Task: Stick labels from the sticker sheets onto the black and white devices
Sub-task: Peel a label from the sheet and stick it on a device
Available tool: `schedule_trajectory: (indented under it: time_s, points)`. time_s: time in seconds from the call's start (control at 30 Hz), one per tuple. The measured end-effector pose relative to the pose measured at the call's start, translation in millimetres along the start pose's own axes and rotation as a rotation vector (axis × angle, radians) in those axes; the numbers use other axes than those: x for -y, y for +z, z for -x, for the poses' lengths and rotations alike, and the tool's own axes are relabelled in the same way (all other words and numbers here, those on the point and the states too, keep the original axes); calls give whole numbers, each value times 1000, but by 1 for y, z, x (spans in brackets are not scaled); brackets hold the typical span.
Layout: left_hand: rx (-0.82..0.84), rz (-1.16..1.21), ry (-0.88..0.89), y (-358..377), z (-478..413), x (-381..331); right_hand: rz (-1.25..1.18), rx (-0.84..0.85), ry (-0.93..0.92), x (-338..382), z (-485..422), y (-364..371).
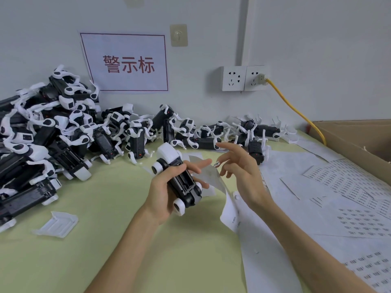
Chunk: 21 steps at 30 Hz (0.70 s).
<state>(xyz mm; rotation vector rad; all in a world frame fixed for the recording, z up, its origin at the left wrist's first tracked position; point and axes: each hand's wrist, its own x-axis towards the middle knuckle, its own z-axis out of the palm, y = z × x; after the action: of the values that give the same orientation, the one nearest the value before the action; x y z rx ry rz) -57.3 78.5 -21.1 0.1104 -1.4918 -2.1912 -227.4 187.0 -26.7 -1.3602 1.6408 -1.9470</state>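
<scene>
Black and white device (182,182) is held above the counter (118,246) at mid-frame, black underside up, round white parts at both ends. Small label (216,164) sits on a fingertip just right of it, not touching it. A peeled backing sheet (211,176) curls under and between the hands. Sticker sheets (349,187) cover the counter's right side up to a cardboard box (359,136) at the right edge. Pile of devices (48,134) crowds the left; a row of devices (211,134) lines the wall. Green counter lies open in front, save a white plastic cover (57,224). Left hand (165,193) grips the device, fingers wrapped round its body. Right hand (241,174) hovers, fingers spread apart and relaxed, label stuck on one tip.
</scene>
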Motion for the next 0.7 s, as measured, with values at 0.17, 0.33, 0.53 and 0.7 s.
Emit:
schedule_trajectory:
  time_s: [0.17,0.33,0.53,0.7]
  points:
    - [-4,-22,-74,2,1,-1,32,17,-35,-3,1,2]
    - [-16,-44,-69,3,0,2,123,43,-49,-6,2,2]
    - [-57,-61,-25,3,-1,4,188,35,-69,-8,3,2]
    - [5,-89,-76,4,0,5,264,39,-93,-9,3,3]
